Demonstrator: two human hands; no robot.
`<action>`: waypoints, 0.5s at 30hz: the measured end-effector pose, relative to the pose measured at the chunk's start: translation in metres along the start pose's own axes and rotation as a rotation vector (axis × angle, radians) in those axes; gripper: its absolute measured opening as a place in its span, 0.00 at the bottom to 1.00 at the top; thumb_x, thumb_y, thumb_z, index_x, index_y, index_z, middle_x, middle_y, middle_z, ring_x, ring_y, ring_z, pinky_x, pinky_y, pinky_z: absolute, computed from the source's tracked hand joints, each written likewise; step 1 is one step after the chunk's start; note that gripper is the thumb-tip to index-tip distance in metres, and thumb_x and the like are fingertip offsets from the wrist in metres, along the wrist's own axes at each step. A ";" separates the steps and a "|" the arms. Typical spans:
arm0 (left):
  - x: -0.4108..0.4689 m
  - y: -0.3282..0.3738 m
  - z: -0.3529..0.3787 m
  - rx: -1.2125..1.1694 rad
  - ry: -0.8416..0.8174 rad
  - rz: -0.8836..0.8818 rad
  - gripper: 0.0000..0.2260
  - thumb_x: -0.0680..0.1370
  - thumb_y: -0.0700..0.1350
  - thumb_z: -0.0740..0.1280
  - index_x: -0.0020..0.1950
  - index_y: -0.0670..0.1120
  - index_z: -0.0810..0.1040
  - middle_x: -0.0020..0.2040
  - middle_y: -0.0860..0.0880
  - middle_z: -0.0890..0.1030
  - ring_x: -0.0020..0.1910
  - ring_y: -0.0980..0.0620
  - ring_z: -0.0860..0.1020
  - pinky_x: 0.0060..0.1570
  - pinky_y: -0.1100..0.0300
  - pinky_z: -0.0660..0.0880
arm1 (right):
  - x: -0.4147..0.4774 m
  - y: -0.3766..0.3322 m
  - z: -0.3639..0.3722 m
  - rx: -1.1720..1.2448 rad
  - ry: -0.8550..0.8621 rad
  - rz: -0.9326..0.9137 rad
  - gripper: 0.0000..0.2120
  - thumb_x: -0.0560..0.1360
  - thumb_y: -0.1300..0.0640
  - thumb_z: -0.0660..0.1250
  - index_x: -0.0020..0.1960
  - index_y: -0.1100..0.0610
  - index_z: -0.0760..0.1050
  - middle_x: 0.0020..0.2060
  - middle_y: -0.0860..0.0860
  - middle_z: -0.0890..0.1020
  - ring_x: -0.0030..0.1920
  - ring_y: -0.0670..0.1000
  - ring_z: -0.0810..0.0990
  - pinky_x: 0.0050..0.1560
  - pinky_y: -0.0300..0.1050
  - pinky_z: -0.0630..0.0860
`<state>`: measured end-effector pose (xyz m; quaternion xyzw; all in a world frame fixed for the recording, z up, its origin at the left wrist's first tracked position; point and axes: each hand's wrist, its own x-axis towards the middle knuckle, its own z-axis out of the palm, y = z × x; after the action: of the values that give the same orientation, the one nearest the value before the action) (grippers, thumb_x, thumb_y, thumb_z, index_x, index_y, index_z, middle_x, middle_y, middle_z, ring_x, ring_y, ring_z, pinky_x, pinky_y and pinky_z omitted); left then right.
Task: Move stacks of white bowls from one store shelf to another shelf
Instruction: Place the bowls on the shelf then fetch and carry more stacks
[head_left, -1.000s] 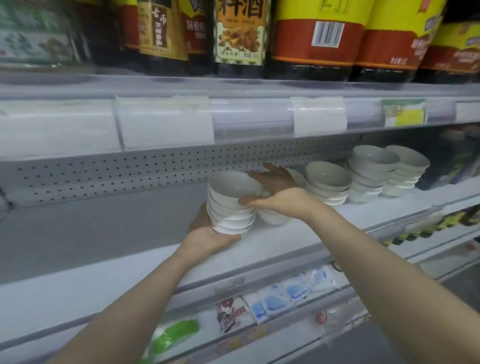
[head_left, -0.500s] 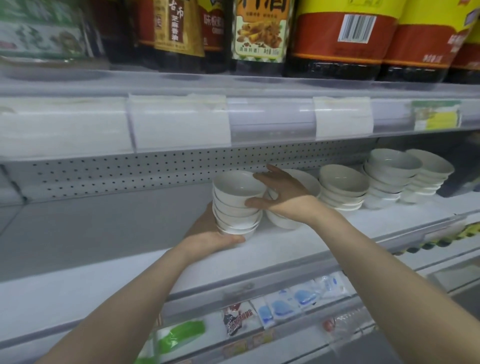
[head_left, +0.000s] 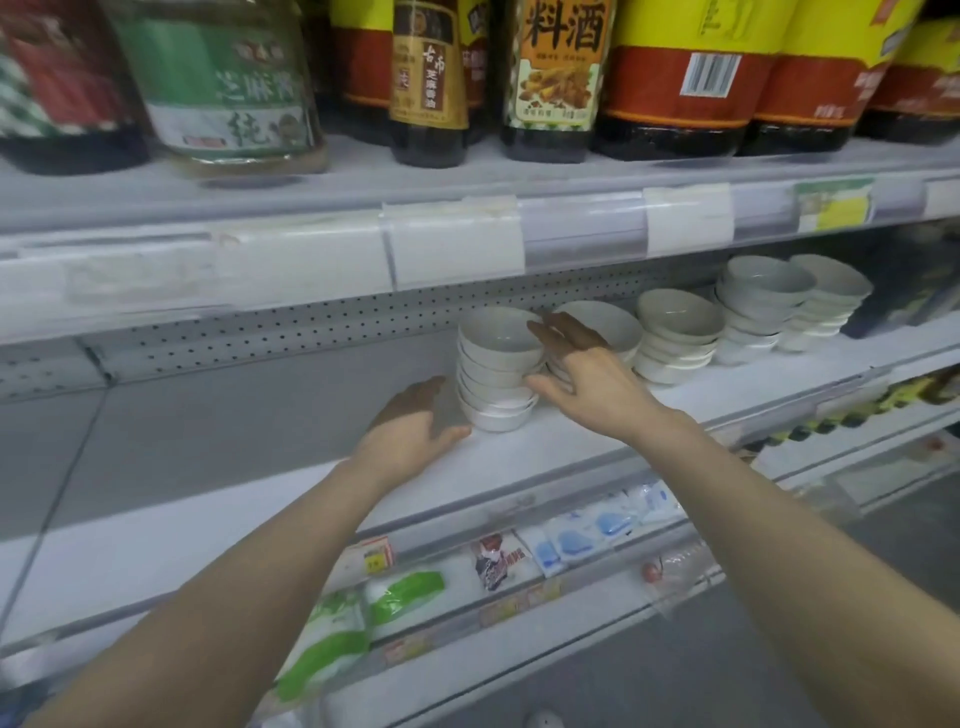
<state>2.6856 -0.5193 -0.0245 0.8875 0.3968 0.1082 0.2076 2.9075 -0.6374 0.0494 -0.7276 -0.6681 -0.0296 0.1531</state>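
A stack of several white bowls (head_left: 496, 369) stands on the white middle shelf (head_left: 519, 457). My left hand (head_left: 415, 428) lies just left of the stack's base, fingers relaxed, a little apart from it. My right hand (head_left: 582, 371) is at the stack's right side with straight spread fingers, its fingertips near the top bowl's rim. Behind my right hand sits a second stack of bowls (head_left: 608, 325), partly hidden. Two more stacks (head_left: 675, 332) (head_left: 763, 306) and a further one (head_left: 826, 296) line the shelf to the right.
Large sauce and cooking-wine bottles (head_left: 556, 78) fill the shelf above, whose edge carries price-label holders (head_left: 452, 244). A perforated back panel (head_left: 260, 338) closes the middle shelf. Packets in blue, green and red (head_left: 587, 530) lie on the shelf below.
The stack has been set down on the shelf. Both hands have let go of it: the left hand came out from under its base, the right hand's fingers straightened.
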 end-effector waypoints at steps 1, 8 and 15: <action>-0.008 0.000 -0.006 0.040 -0.008 0.012 0.41 0.74 0.74 0.57 0.75 0.45 0.66 0.71 0.43 0.73 0.65 0.43 0.74 0.62 0.53 0.73 | -0.007 -0.008 -0.002 -0.023 0.021 -0.008 0.30 0.80 0.42 0.59 0.77 0.55 0.62 0.75 0.56 0.64 0.75 0.56 0.61 0.72 0.50 0.63; -0.064 0.000 -0.040 0.176 0.083 0.190 0.28 0.79 0.61 0.63 0.75 0.48 0.67 0.70 0.44 0.73 0.65 0.41 0.73 0.60 0.47 0.75 | -0.060 -0.056 -0.006 -0.130 0.089 -0.101 0.23 0.81 0.51 0.63 0.72 0.60 0.69 0.68 0.58 0.73 0.69 0.60 0.69 0.70 0.54 0.65; -0.136 0.000 -0.072 0.253 0.222 0.269 0.27 0.77 0.59 0.68 0.73 0.49 0.71 0.67 0.47 0.75 0.65 0.44 0.72 0.60 0.49 0.73 | -0.101 -0.105 -0.023 -0.152 0.083 -0.194 0.26 0.79 0.46 0.57 0.69 0.61 0.71 0.64 0.58 0.75 0.63 0.61 0.74 0.64 0.53 0.71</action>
<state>2.5695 -0.6007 0.0361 0.9340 0.3059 0.1814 0.0331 2.7979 -0.7340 0.0656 -0.6673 -0.7241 -0.1247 0.1215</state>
